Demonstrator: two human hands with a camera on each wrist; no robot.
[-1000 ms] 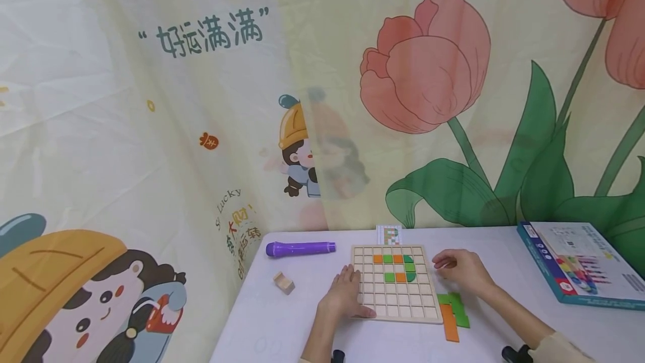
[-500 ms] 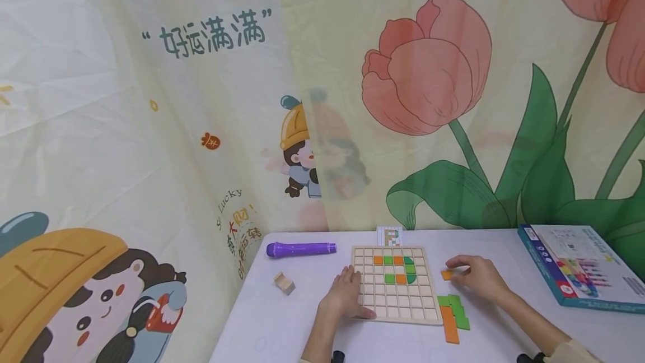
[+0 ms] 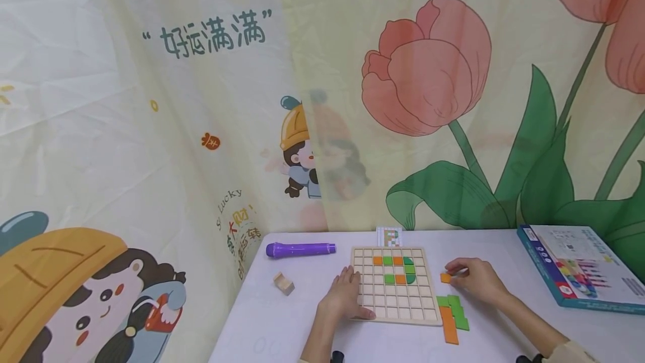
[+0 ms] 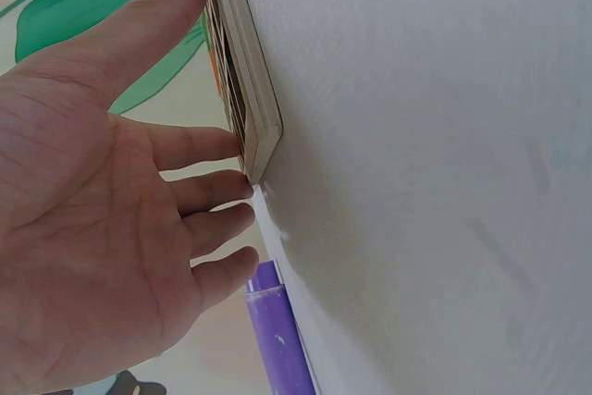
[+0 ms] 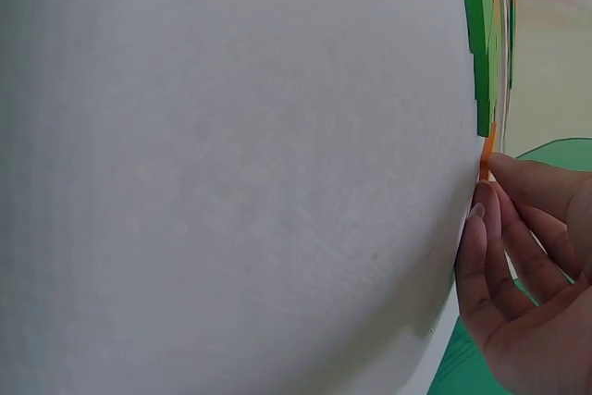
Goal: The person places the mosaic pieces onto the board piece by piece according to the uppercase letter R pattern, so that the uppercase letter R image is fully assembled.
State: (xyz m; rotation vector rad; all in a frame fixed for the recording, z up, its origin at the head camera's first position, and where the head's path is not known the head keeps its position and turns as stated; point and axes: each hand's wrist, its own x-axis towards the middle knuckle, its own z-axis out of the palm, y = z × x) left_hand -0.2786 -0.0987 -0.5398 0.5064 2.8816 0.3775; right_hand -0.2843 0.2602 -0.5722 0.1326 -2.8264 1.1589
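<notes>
The right hand (image 3: 477, 281) pinches a small orange tile (image 3: 445, 278) beside the gridded board (image 3: 395, 299); the left hand (image 3: 342, 297), fingers extended, touches the board's left edge.

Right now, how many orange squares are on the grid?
3: the top coloured row's leftmost square and third square; the bottom coloured row's middle square. None looks hidden.

Left hand (image 4: 102, 219) against board (image 4: 250, 71), purple tube (image 4: 283, 344)
</notes>
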